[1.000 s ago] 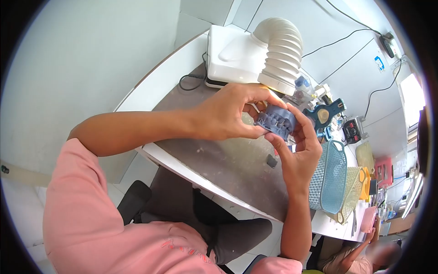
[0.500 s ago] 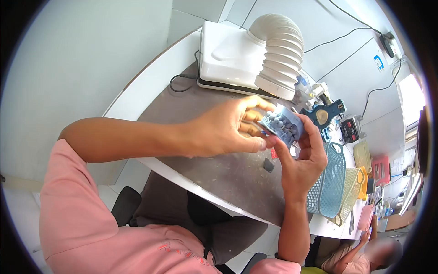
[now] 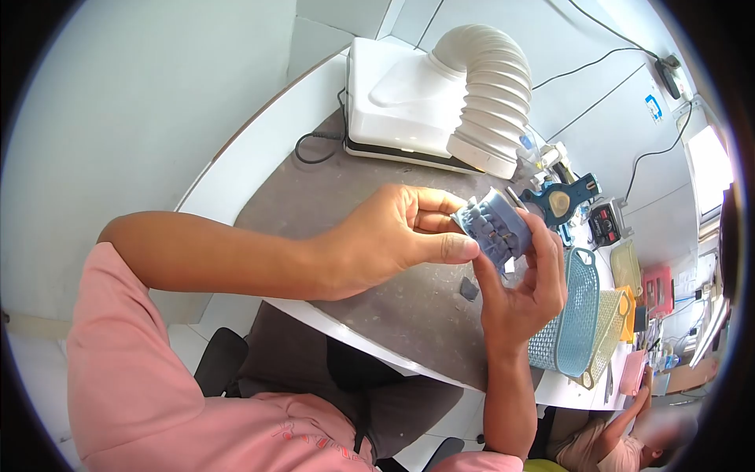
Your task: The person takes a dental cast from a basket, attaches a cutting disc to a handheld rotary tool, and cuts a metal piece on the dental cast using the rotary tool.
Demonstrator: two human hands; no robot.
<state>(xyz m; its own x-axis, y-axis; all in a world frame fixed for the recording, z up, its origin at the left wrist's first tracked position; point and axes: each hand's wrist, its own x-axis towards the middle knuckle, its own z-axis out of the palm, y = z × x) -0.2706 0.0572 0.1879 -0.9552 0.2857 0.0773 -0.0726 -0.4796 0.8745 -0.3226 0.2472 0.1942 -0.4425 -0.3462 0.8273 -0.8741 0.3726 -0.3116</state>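
Observation:
A blue-grey dental model (image 3: 497,228) with a row of teeth is held up over the grey mat (image 3: 370,295). My right hand (image 3: 523,279) grips it from the right, thumb at its lower edge and fingers round its far side. My left hand (image 3: 401,236) closes on the model's left edge, fingertips at the upper corner. The left thumb lies near the right thumb. Whether a small piece sits between the left fingers is hidden. Beneath the hands, a small dark square chip (image 3: 469,289) lies on the mat.
A white box-shaped machine (image 3: 405,102) with a ribbed hose (image 3: 503,86) stands at the back. To the right are a blue tool stand (image 3: 562,200), a blue mesh basket (image 3: 576,315) and a cream basket (image 3: 604,334). A co-worker (image 3: 609,444) sits at lower right.
My left fingers have closed in on the model's left edge, with the thumb straighter. The model has shifted slightly right and down. A red bit on the mat is now covered.

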